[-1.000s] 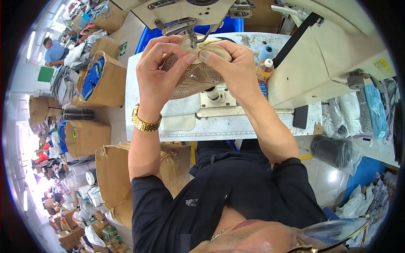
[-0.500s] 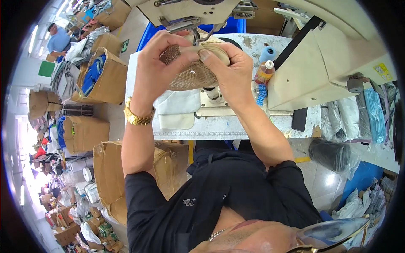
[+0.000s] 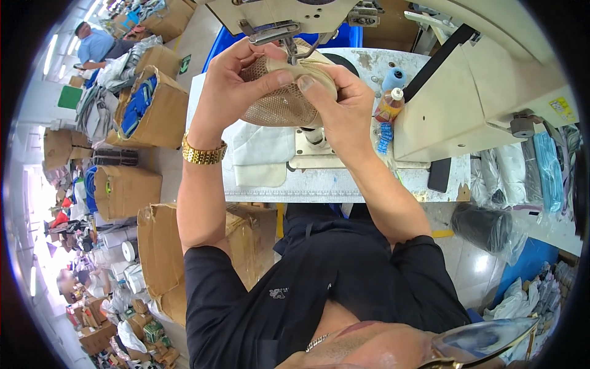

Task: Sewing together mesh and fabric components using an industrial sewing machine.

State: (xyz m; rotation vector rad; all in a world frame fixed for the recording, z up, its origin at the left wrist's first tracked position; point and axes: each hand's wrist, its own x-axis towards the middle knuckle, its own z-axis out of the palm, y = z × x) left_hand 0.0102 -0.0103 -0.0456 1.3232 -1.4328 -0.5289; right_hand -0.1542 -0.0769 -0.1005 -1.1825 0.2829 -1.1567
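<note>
Beneath the head of the sewing machine [image 3: 455, 107], the tan mesh cloth [image 3: 276, 107] bulged, its upper edge smooth and paler. The left hand [image 3: 230, 86] and right hand [image 3: 344, 104] pinched that edge between thumbs and fingers. Before the sewing machine, bare table [image 3: 344, 186] ran narrowly to its rim.

Mesh [image 3: 273, 111]: was open, net-like cloth with a smooth cloth band [image 3: 321, 75].
Presser foot [image 3: 293, 58]: was bare, shiny metal.
Machine [image 3: 452, 101]: looked like painted metal, smooth, faintly glossy.
Table [image 3: 338, 184]: had a smooth top with rough patches.
Watch [image 3: 204, 150]: was metal, polished and glossy.
Bottle [image 3: 389, 107]: looked like glossy, see-through plastic.
Shirt [image 3: 356, 270]: was soft-looking, matt cloth.
Box [image 3: 161, 255]: was matt, creased cardboard.
Roll [image 3: 482, 226]: was wrapped in clear, shiny plastic.
</note>
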